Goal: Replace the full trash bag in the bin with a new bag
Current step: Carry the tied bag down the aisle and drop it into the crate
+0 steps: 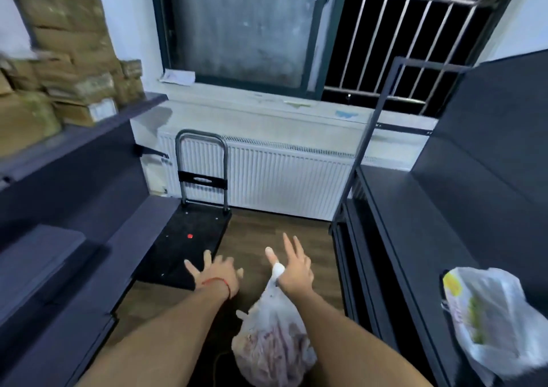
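Between dark shelving units, above a wood-look floor, a person's right hand (295,269) carries a full trash bag (274,339) by its twisted neck, hooked at the thumb while the fingers splay, seemingly to keep it off the floor. The left hand (218,271) hangs spread and empty near a platform trolley (189,238). No bin shows; another plastic bag (492,318) lies on the right shelf.

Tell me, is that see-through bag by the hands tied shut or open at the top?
Tied shut. The trash bag narrows to a twisted white neck hanging from the right hand, whose fingers are spread; its bulging bottom looks full.
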